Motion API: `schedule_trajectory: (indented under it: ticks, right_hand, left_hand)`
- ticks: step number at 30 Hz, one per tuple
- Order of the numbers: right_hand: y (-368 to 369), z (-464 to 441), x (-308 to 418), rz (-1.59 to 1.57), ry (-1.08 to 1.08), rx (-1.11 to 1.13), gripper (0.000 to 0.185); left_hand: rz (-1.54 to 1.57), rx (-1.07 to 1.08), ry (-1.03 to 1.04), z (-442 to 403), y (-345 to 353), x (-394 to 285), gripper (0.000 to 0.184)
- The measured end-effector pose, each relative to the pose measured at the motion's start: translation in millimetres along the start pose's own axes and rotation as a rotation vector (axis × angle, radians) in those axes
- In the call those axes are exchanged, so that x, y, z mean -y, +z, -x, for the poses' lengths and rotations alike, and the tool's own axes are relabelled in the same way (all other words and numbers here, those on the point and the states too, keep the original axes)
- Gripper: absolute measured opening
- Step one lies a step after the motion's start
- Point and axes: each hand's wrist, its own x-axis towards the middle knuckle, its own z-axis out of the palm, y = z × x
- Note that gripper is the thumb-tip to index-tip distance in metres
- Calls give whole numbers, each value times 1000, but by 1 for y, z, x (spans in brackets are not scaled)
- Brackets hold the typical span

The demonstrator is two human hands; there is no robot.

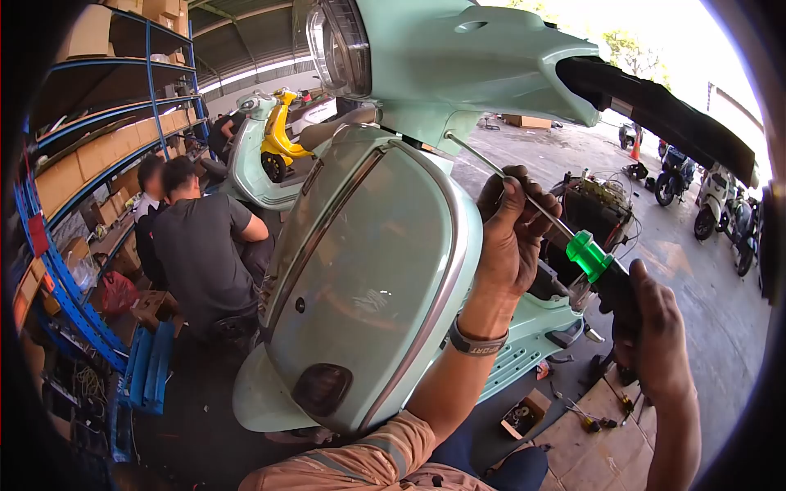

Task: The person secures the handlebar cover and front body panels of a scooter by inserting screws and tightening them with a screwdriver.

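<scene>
A long screwdriver with a green and black handle slants across the side of a mint-green scooter. Its tip meets the body below the headlight and handlebar cover, beside the upper edge of the front shield. My left hand, with a dark band at the wrist, pinches the metal shaft about midway. Wrapped around the black end of the handle is my right hand. Whatever the tip touches is too small to make out.
Two people, one in a dark shirt, crouch at left by blue shelving with boxes. A yellow scooter stands behind. Several screwdrivers and a small open box lie below right. Parked motorbikes stand far right.
</scene>
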Motion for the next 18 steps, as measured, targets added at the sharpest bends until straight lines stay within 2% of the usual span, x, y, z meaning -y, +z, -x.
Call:
schedule_trajectory:
  ticks: [4, 7, 9, 10, 11, 13, 14, 15, 17, 18]
  right_hand:
    - [-6, -6, 38, -69, -103, -307, 26]
    - [-6, -8, 27, 183, -243, -481, 38]
    - [-29, -14, 33, -279, 270, 80, 40]
    - [-36, -20, 23, -713, 560, 318, 41]
    - [-34, -20, 23, -721, 557, 314, 41]
    - [-26, -20, 27, -358, 241, 4, 37]
    - [-22, -15, 32, -69, -24, -182, 37]
    - [-17, -12, 28, -71, -19, -191, 37]
    - [-7, -10, 20, 329, -278, -258, 41]
    - [-6, -11, 19, 300, -238, -220, 38]
  left_hand:
    - [-24, -32, 29, 0, 5, 0, 29]
    - [-44, -37, 21, 0, 9, -2, 30]
    - [-62, -62, 21, 1, 10, -2, 30]
    - [-63, -39, 23, 0, 7, -2, 31]
    - [-68, -19, 23, 0, 5, -3, 31]
    - [-93, -35, 25, -1, 5, 0, 31]
    - [-92, -50, 39, -2, 5, 2, 31]
    - [-90, -66, 52, -2, 5, 3, 30]
    - [-99, -71, 46, 0, 6, 0, 29]
    - [-108, -81, 45, 0, 6, -1, 28]
